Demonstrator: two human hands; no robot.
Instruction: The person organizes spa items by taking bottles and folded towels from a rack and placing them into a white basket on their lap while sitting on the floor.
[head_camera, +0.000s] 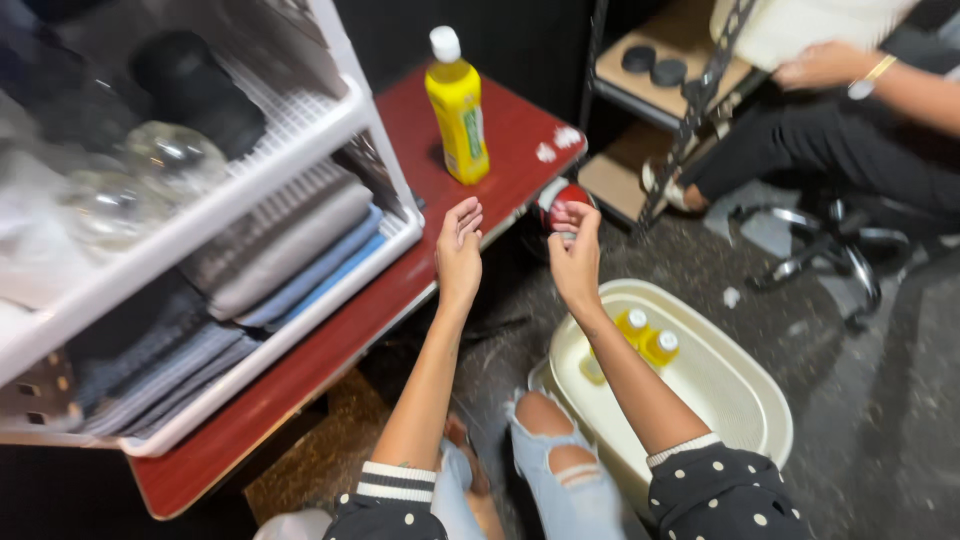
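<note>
Just past the red table's edge, the right hand (577, 255) pinches a small round red-and-white object (562, 200); the left hand (459, 250) hovers open-fingered. Below, a cream plastic tub (745, 400) holds two yellow bottles (645, 337).

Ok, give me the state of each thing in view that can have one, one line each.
Yellow bottle: upright on the red table, white cap on.
Small yellow bottles: two, capped, in the cream tub.
Left hand: open, empty, fingers up.
Right hand: fingertips on a red round object; grip unclear.
Folded towels: stacked in the white rack.
</note>
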